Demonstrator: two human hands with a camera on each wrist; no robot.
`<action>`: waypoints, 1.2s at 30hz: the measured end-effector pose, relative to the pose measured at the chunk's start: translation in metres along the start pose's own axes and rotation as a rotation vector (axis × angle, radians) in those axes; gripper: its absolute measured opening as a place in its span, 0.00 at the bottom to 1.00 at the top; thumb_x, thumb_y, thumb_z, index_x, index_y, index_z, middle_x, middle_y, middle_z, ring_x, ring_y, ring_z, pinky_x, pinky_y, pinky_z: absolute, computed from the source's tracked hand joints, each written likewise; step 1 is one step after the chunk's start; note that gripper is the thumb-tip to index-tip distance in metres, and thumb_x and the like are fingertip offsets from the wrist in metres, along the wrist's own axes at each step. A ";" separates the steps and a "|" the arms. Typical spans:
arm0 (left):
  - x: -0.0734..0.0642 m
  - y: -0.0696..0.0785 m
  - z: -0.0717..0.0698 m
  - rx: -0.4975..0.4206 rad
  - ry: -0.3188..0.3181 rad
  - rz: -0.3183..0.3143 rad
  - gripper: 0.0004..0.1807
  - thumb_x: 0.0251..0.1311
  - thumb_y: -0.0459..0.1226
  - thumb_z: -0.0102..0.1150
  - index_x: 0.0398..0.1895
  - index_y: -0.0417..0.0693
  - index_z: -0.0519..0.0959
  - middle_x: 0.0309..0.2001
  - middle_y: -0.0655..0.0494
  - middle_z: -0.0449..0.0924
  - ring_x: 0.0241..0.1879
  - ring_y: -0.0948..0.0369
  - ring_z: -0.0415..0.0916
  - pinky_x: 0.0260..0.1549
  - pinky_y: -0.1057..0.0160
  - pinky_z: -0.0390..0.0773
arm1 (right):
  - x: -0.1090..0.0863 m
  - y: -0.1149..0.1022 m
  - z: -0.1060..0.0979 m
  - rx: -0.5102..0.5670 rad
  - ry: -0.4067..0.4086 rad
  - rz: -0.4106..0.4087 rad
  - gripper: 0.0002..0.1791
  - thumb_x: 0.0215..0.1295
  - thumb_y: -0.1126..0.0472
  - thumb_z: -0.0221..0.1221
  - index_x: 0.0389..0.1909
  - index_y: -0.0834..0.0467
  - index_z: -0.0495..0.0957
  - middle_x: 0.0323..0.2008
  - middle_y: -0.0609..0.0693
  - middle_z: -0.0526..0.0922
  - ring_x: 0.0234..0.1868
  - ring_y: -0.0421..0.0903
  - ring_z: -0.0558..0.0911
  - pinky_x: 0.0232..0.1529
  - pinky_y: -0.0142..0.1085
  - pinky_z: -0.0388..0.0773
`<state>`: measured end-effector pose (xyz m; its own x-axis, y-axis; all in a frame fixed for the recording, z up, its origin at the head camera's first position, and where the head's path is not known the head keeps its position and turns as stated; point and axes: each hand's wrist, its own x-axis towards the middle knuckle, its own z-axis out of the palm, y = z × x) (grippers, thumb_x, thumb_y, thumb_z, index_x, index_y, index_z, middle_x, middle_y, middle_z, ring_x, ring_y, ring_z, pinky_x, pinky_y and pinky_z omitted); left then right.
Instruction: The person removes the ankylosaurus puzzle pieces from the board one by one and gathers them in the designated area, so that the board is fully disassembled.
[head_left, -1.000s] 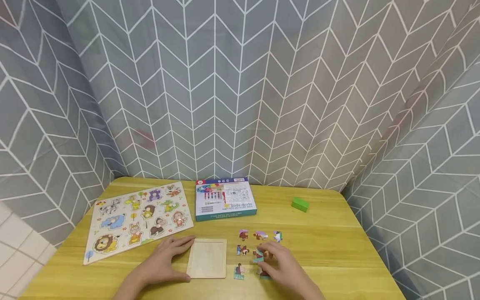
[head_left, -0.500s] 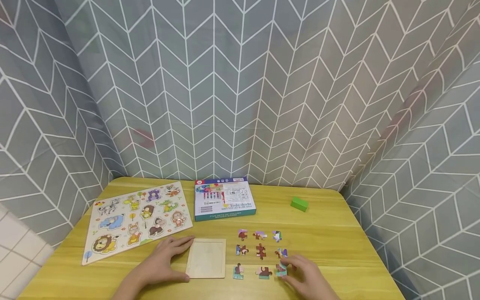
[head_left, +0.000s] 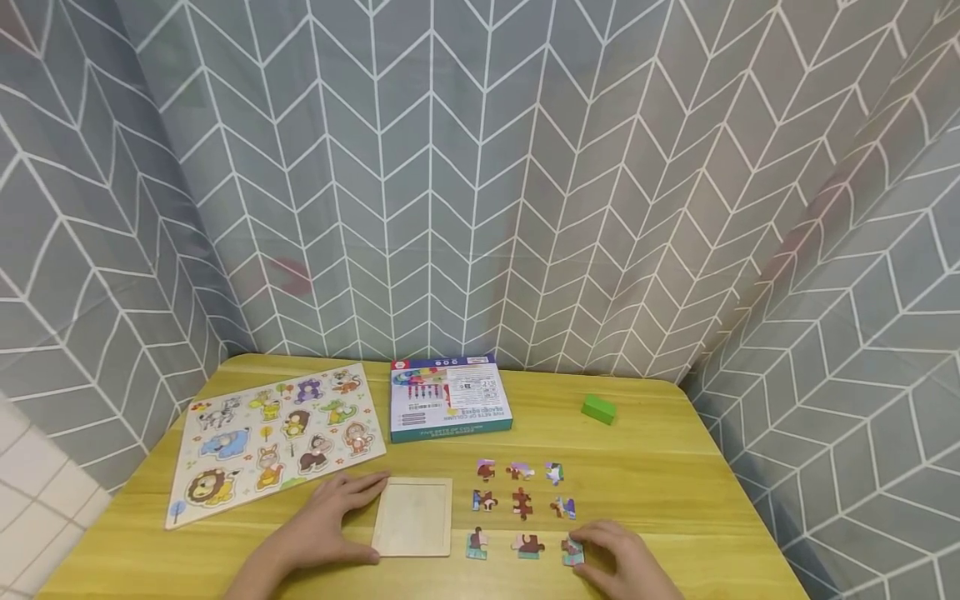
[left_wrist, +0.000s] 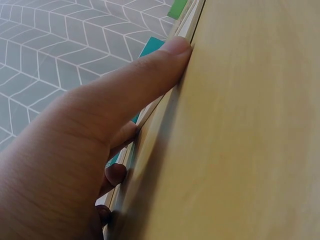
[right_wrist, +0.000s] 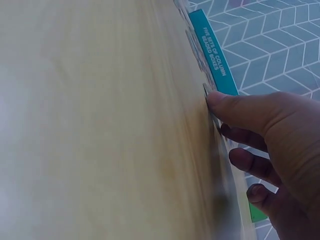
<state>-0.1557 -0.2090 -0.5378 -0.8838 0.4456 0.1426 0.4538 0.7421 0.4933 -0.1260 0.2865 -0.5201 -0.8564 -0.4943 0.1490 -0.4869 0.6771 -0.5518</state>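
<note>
A small square wooden tray [head_left: 412, 518] lies flat on the table. My left hand [head_left: 322, 525] rests along its left side, the thumb near the front corner and the index finger near the back corner. In the left wrist view the thumb [left_wrist: 135, 85] is stretched out with its tip at the tray's edge. My right hand [head_left: 622, 562] pinches a jigsaw piece [head_left: 572, 551] with teal and brown print, at the front right of a grid of pieces. The right wrist view shows the thumb [right_wrist: 240, 107] against that thin piece at table level.
Other jigsaw pieces, such as the brown middle one [head_left: 522, 502], lie apart in rows right of the tray. An animal peg puzzle board [head_left: 251, 492] lies at the left. Behind are a printed box [head_left: 452, 433] and a green block [head_left: 599, 408]. A patterned curtain [head_left: 450, 208] surrounds the table.
My right hand has moved right from the middle column with the teal jigsaw piece, then slightly further right and forward to the front right corner of the grid. The left hand stays at the tray.
</note>
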 end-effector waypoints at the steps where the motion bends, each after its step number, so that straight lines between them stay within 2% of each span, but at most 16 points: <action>1: 0.000 0.000 0.000 -0.001 0.000 0.002 0.58 0.44 0.75 0.71 0.79 0.59 0.72 0.76 0.64 0.71 0.57 0.64 0.64 0.57 0.45 0.72 | 0.000 0.001 0.000 0.006 0.000 0.000 0.18 0.66 0.49 0.72 0.52 0.54 0.88 0.49 0.45 0.88 0.52 0.40 0.83 0.53 0.40 0.83; 8: 0.001 0.002 0.001 0.014 0.016 0.041 0.59 0.44 0.74 0.72 0.78 0.56 0.72 0.76 0.61 0.72 0.55 0.65 0.64 0.55 0.49 0.72 | -0.002 0.006 0.000 0.057 0.003 -0.019 0.15 0.66 0.51 0.72 0.50 0.52 0.88 0.47 0.40 0.84 0.49 0.33 0.80 0.49 0.34 0.82; 17: -0.003 0.003 -0.001 0.008 0.020 0.040 0.59 0.44 0.74 0.73 0.79 0.56 0.72 0.76 0.60 0.71 0.57 0.64 0.65 0.55 0.47 0.73 | -0.002 0.008 0.001 0.076 0.016 -0.083 0.13 0.67 0.55 0.72 0.50 0.54 0.88 0.47 0.43 0.86 0.47 0.32 0.80 0.46 0.34 0.83; 24: -0.003 0.003 -0.003 0.008 0.012 0.040 0.59 0.45 0.74 0.72 0.79 0.56 0.71 0.77 0.60 0.71 0.58 0.63 0.65 0.56 0.45 0.72 | -0.001 0.006 -0.002 0.109 -0.024 -0.059 0.13 0.69 0.54 0.71 0.50 0.53 0.88 0.48 0.45 0.86 0.47 0.32 0.80 0.46 0.33 0.83; 27: -0.004 0.003 -0.002 0.008 0.014 0.038 0.59 0.44 0.74 0.72 0.79 0.56 0.71 0.77 0.60 0.70 0.59 0.61 0.66 0.58 0.43 0.72 | -0.002 0.006 -0.002 0.113 -0.013 -0.048 0.15 0.67 0.53 0.72 0.51 0.53 0.87 0.48 0.46 0.86 0.48 0.33 0.81 0.47 0.34 0.83; 31: -0.004 0.003 -0.002 -0.019 0.003 0.021 0.60 0.43 0.74 0.72 0.79 0.57 0.71 0.78 0.58 0.69 0.64 0.55 0.67 0.62 0.36 0.69 | -0.004 0.002 0.000 0.100 0.050 0.002 0.18 0.67 0.51 0.72 0.53 0.53 0.86 0.49 0.45 0.85 0.47 0.33 0.79 0.47 0.34 0.82; 36: -0.005 0.001 -0.004 -0.076 0.012 0.041 0.63 0.39 0.72 0.77 0.80 0.55 0.70 0.78 0.51 0.68 0.70 0.41 0.66 0.64 0.28 0.66 | 0.000 -0.009 0.002 0.116 0.178 0.195 0.21 0.68 0.52 0.72 0.59 0.53 0.84 0.52 0.42 0.85 0.47 0.36 0.80 0.45 0.35 0.79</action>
<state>-0.1511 -0.2122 -0.5346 -0.8662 0.4685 0.1739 0.4800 0.6832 0.5504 -0.1214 0.2798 -0.5166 -0.9535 -0.2511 0.1668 -0.2962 0.6777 -0.6730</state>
